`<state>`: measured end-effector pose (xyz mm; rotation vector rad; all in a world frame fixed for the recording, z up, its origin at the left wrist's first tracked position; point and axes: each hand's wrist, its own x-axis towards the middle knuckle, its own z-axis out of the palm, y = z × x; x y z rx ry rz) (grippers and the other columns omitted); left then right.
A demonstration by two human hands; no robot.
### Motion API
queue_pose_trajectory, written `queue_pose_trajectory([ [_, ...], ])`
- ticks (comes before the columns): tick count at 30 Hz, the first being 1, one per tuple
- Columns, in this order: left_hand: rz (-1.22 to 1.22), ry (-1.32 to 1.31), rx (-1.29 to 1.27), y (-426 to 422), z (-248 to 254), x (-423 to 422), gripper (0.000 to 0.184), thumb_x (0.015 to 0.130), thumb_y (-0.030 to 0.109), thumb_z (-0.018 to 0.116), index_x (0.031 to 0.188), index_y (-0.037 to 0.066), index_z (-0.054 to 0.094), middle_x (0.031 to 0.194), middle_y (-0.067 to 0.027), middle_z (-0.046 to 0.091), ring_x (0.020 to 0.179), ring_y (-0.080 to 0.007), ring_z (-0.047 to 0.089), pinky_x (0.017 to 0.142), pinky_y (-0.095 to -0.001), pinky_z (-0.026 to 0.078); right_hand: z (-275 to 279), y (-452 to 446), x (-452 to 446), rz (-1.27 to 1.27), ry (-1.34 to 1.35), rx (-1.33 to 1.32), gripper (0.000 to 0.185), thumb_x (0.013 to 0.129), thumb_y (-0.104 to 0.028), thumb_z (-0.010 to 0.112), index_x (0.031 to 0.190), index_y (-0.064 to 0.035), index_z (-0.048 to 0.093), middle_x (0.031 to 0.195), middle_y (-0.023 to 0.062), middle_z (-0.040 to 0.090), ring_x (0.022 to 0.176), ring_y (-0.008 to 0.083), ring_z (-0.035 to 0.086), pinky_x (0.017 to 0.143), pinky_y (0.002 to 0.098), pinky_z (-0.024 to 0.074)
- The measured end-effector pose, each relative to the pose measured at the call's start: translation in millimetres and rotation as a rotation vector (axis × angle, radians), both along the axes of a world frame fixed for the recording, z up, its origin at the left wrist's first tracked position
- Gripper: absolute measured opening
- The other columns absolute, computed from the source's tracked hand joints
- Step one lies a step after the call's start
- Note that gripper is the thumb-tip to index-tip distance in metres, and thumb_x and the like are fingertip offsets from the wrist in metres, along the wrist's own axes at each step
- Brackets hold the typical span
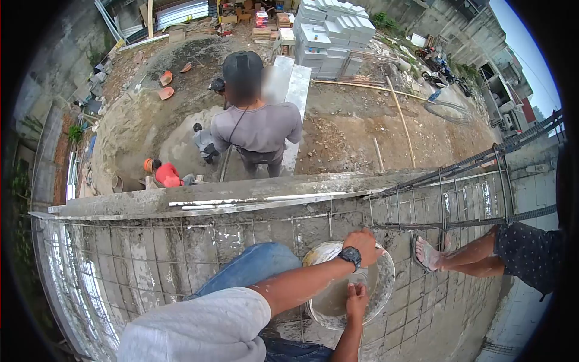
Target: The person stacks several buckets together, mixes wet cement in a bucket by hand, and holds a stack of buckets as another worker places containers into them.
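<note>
A round bucket (386,295), its rim crusted with cement, stands on the rebar-covered floor and contains grey, watery liquid (332,300). My left hand (360,242), with a dark watch on the wrist, is closed on the bucket's far rim; some of its fingers are hidden. Over the liquid, my right hand (357,300) has its fingers closed around a clear plastic cup (360,277). The cup is partly hidden by my fingers, and its contents cannot be made out.
Steel rebar mesh (181,253) covers the floor around me. At right, a rebar cage (443,199) runs near another person's sandaled foot (425,253). Beyond the ledge (151,202), a person in a cap (256,127) stands before a ramp; others work below.
</note>
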<state>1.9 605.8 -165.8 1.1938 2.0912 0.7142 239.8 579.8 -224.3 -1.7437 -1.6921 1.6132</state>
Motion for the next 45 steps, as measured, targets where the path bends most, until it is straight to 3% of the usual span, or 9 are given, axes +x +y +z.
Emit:
queue_pose_trajectory([
  [8, 0.062, 0.015, 0.057, -2.8, -2.9, 4.0, 0.065, 0.093, 0.057, 0.067, 0.106, -0.007, 0.072, 0.103, -0.0213, 0.069, 0.095, -0.0371, 0.073, 0.081, -0.0463, 0.059, 33.6, 19.8, 27.1, -0.407, 0.407, -0.160, 0.029, 0.106, -0.039, 0.066, 0.104, -0.0107, 0.062, 0.083, 0.0016, 0.064, 0.069, 0.0141, 0.063, 0.057, 0.0268, 0.0506],
  [14, 0.102, -0.040, 0.066, 0.0, -5.5, 4.5, 0.062, 0.092, 0.055, 0.070, 0.105, -0.005, 0.073, 0.103, -0.0203, 0.069, 0.095, -0.0369, 0.072, 0.081, -0.0469, 0.058, 89.2, -0.1, 3.9, -0.604, 0.158, 0.244, 0.029, 0.108, -0.039, 0.061, 0.098, -0.0119, 0.058, 0.081, -0.0013, 0.056, 0.071, 0.0119, 0.055, 0.062, 0.0273, 0.0462],
  [17, 0.095, -0.044, 0.056, -0.3, -3.4, 2.6, 0.060, 0.091, 0.055, 0.070, 0.105, -0.004, 0.073, 0.104, -0.0201, 0.069, 0.096, -0.0367, 0.072, 0.082, -0.0475, 0.057, 98.2, 28.1, -8.6, -0.771, 0.621, 0.375, 0.029, 0.110, -0.037, 0.059, 0.096, -0.0115, 0.057, 0.084, -0.0016, 0.054, 0.075, 0.0110, 0.053, 0.066, 0.0265, 0.0445],
  [20, 0.105, -0.066, 0.051, 1.1, -5.0, 2.8, 0.054, 0.090, 0.049, 0.071, 0.104, -0.003, 0.073, 0.105, -0.0214, 0.070, 0.100, -0.0395, 0.071, 0.084, -0.0497, 0.057, 149.8, 24.5, -182.0, -0.660, 0.879, 0.324, 0.028, 0.111, -0.033, 0.055, 0.095, -0.0103, 0.059, 0.088, 0.0005, 0.057, 0.080, 0.0112, 0.055, 0.073, 0.0282, 0.0492],
  [22, 0.077, -0.100, 0.053, -0.7, -12.2, 3.1, 0.054, 0.089, 0.048, 0.071, 0.107, -0.004, 0.073, 0.108, -0.0218, 0.069, 0.103, -0.0391, 0.071, 0.086, -0.0503, 0.057, 206.1, -8.6, -322.3, 0.067, 0.867, 0.155, 0.046, 0.113, -0.036, 0.052, 0.139, 0.0010, 0.056, 0.131, 0.0159, 0.063, 0.119, 0.0250, 0.065, 0.100, 0.0373, 0.0533],
  [24, 0.035, -0.145, 0.048, -2.7, -21.2, 1.8, 0.055, 0.089, 0.046, 0.070, 0.109, -0.004, 0.073, 0.111, -0.0223, 0.069, 0.105, -0.0388, 0.070, 0.088, -0.0509, 0.057, 241.2, -22.2, -395.5, 0.350, 0.809, 0.037, 0.065, 0.113, -0.044, 0.049, 0.163, -0.0038, 0.034, 0.160, 0.0236, 0.043, 0.140, 0.0343, 0.055, 0.112, 0.0443, 0.0481],
  [29, -0.016, -0.233, 0.071, -2.2, -35.5, -10.3, 0.057, 0.088, 0.044, 0.069, 0.116, -0.005, 0.072, 0.119, -0.0235, 0.068, 0.112, -0.0379, 0.069, 0.093, -0.0522, 0.056, 292.7, -9.9, -384.6, 0.297, 0.926, 0.269, 0.056, 0.113, -0.036, 0.052, 0.157, -0.0012, 0.042, 0.153, 0.0229, 0.053, 0.132, 0.0321, 0.062, 0.104, 0.0428, 0.0540],
  [36, -0.042, -0.186, 0.027, -6.7, -13.2, -13.8, 0.059, 0.089, 0.045, 0.067, 0.116, -0.007, 0.071, 0.121, -0.0249, 0.068, 0.112, -0.0382, 0.070, 0.094, -0.0482, 0.057, 140.9, 28.4, -168.0, -0.055, 0.374, 0.180, 0.037, 0.110, -0.030, 0.060, 0.134, -0.0013, 0.061, 0.122, 0.0123, 0.072, 0.098, 0.0168, 0.073, 0.082, 0.0297, 0.0575],
  [45, 0.005, -0.147, -0.023, -0.5, 6.9, -8.0, 0.070, 0.095, 0.059, 0.064, 0.121, -0.007, 0.069, 0.122, -0.0265, 0.068, 0.113, -0.0417, 0.069, 0.097, -0.0510, 0.056, 34.2, -29.9, -16.2, -0.646, 0.309, -0.248, 0.028, 0.106, -0.035, 0.066, 0.114, -0.0083, 0.064, 0.097, 0.0026, 0.070, 0.076, 0.0133, 0.063, 0.069, 0.0266, 0.0521],
])
